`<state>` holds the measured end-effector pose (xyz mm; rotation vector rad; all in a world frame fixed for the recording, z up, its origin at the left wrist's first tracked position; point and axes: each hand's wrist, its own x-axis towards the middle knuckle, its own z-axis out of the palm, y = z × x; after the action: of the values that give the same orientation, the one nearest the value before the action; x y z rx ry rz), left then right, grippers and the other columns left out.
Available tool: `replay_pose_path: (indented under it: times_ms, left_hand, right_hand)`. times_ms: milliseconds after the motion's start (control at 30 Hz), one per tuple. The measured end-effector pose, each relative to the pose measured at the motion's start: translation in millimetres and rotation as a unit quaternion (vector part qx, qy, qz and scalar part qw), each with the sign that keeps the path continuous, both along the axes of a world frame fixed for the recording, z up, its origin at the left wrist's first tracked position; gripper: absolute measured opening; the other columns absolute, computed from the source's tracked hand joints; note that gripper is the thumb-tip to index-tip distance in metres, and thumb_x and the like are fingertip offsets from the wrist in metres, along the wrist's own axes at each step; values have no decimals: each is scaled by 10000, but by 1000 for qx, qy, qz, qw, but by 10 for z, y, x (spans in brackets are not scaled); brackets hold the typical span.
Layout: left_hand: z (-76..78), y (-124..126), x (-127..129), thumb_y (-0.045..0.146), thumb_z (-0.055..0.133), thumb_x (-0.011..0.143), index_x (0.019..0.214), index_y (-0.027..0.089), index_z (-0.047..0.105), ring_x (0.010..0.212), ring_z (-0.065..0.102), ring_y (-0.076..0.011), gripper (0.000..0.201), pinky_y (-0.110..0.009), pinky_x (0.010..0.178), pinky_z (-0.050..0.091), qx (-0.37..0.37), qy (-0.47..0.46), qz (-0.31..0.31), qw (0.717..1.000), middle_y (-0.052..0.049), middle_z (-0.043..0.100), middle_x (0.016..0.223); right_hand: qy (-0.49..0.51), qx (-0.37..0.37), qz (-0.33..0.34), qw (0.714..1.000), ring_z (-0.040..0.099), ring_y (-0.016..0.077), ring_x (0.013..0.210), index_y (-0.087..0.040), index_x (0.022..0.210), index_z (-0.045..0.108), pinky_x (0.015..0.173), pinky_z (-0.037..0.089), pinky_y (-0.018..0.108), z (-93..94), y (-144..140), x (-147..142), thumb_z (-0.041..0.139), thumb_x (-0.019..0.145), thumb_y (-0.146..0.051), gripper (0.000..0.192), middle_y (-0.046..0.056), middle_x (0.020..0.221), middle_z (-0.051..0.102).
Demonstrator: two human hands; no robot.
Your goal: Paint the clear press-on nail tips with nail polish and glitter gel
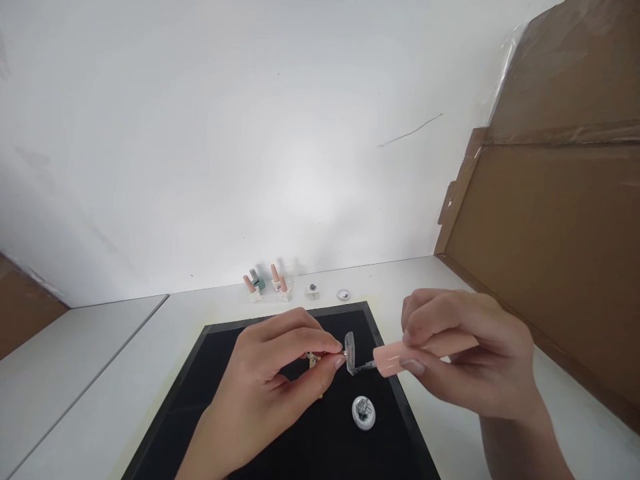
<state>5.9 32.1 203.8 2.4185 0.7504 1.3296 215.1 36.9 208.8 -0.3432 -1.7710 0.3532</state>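
My left hand (287, 367) pinches the short stem of a small clear disc-shaped piece (350, 352) between thumb and fingertips. In my right hand (465, 353) is a nail polish brush with a long pink cap (393, 358), held sideways. Its bristles (367, 366) point left and reach the lower edge of the clear piece. Below them, a white round dish (363, 413) with something dark grey and silvery in it rests on the black mat (345, 453). A small gold-coloured thing (314, 361) shows partly behind my left fingers; its kind is hidden.
Several nail polish bottles (255, 293) with pink or grey-green caps stand along the wall. To their right are a small clear jar (313, 291) with a dark top and a little white ring-shaped dish (343, 294). Brown cardboard (550, 213) rises along the right side.
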Motion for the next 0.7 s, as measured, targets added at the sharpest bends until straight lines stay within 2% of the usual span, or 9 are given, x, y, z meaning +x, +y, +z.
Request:
replay_pose_path:
  times_ms: [167, 333, 500, 700]
  left_hand:
    - [16, -12, 20, -22, 642, 792, 859, 175, 691, 577, 602, -96, 213, -177, 507, 485, -1, 2, -2, 1000, -8, 655, 704]
    - [27, -21, 38, -6, 637, 802, 849, 181, 692, 563, 598, -102, 200, -190, 501, 482, -3, 4, 2, 1000, -10, 648, 693]
    - [23, -24, 31, -4, 643, 805, 849, 177, 688, 564, 596, -98, 192, -184, 495, 468, -4, 8, -5, 1000, -8, 645, 695]
    - [8, -39, 21, -13, 641, 808, 857, 178, 686, 579, 593, -93, 203, -175, 491, 449, -9, 17, -6, 1000, -4, 648, 706]
  right_hand:
    - [-11, -3, -6, 1000, 358, 97, 397, -233, 748, 556, 389, 347, 231, 3, 0, 7, 657, 825, -127, 166, -79, 406, 471]
    - [-24, -5, -12, 1000, 399, 96, 413, -232, 738, 545, 378, 346, 218, 7, -1, 15, 657, 836, -151, 169, -65, 453, 488]
    - [-17, -2, -23, 1000, 377, 95, 397, -235, 745, 562, 368, 331, 225, 8, -10, 0, 657, 836, -145, 159, -67, 451, 496]
    - [-10, 6, -54, 998, 463, 99, 412, -226, 775, 585, 388, 372, 228, -12, 2, 18, 677, 826, -126, 146, -56, 463, 552]
